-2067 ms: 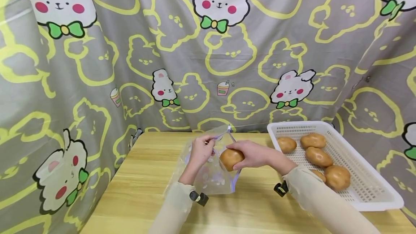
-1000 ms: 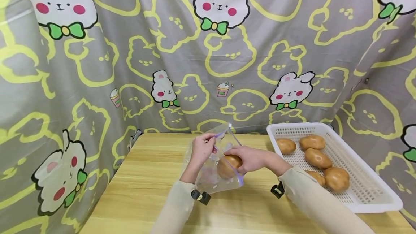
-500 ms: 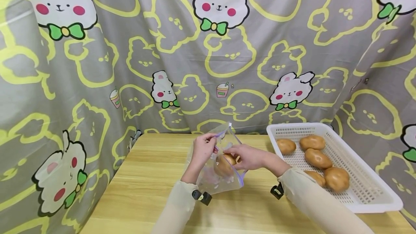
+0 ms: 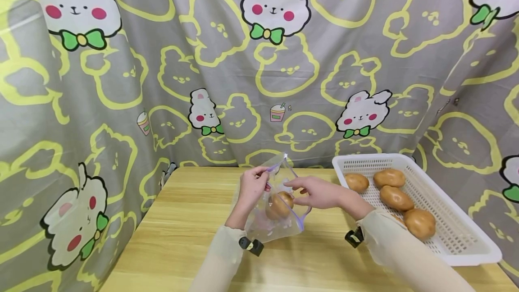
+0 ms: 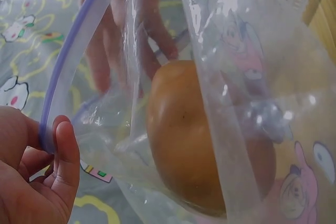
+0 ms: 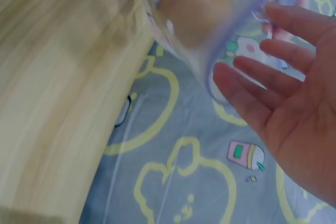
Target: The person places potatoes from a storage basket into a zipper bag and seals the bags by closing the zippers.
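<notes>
A clear zip bag (image 4: 259, 231) with a purple zip edge and printed cartoon figures hangs from my left hand (image 4: 253, 188), its mouth gaping to the right. Thumb and finger of that hand pinch the zip edge, as the left wrist view shows up close. Inside the bag lies a brown potato (image 5: 184, 135), seen partly through the plastic. My right hand (image 4: 318, 192) is at the bag's mouth with its fingers spread and nothing in its grasp. In the right wrist view the fingertips (image 6: 226, 74) overlap the purple edge.
On the right of the wooden table (image 4: 170, 229) stands a white perforated basket (image 4: 466, 224) holding several potatoes, one of them a round potato (image 4: 419, 224) at the near side. A patterned curtain (image 4: 243, 71) hangs behind the table and along both sides.
My right hand carried the potato into the bag, let go of it, and drew back slightly to the right. My left hand has kept its pinch on the zip edge.
</notes>
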Motion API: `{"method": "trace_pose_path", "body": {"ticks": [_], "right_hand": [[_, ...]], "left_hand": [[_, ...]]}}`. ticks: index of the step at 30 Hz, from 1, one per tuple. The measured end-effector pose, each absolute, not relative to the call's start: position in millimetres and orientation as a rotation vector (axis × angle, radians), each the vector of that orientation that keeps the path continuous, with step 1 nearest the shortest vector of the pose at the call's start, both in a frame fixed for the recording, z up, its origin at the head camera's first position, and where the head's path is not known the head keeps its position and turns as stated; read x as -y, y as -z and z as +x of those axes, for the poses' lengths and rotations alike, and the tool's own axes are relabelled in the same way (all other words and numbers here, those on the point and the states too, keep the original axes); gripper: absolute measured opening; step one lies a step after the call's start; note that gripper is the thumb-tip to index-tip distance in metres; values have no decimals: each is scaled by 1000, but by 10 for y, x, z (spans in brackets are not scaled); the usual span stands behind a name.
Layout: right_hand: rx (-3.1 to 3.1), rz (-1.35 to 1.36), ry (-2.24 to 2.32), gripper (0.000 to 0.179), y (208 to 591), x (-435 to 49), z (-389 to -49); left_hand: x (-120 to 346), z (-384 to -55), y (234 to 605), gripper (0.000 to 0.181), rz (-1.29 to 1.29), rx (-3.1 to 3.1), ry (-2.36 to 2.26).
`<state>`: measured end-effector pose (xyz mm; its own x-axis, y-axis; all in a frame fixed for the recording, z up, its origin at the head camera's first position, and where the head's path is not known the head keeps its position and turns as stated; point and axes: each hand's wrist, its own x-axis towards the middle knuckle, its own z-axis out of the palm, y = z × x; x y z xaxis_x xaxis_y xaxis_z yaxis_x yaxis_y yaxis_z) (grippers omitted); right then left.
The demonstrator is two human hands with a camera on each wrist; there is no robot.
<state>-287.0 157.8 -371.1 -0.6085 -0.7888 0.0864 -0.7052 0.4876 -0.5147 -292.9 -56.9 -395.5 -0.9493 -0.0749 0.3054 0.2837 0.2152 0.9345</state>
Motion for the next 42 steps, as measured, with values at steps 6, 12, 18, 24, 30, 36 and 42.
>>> {"method": "trace_pose_path", "body": {"ticks": [6, 12, 18, 24, 30, 36, 42], "right_hand": [[-2579, -1227, 913, 33, 3611, -1909, -2861], [-2657, -1064, 921, 32, 3593, -2382, -2861], [-2724, -1027, 909, 30, 3687, -2808, -2796], [-2791, -992, 848, 31, 3784, -3131, -2644], [-2775, -956, 946, 39, 3942, -3398, -2527], [-2717, -1031, 1007, 39, 4003, -3550, -2483], [-2728, -1077, 985, 43, 4139, -3647, -2436]], "left_hand": [[603, -2937, 3981, 19, -179, 2224, 1775], [640, -2937, 4003, 19, -182, 2215, 1794], [669, -2918, 3997, 20, -180, 2216, 1781], [686, -2916, 4005, 20, -192, 2218, 1811], [692, -2926, 4017, 20, -194, 2227, 1810], [714, -2926, 4019, 20, -185, 2222, 1805], [723, -2914, 4032, 21, -197, 2225, 1824]]}}
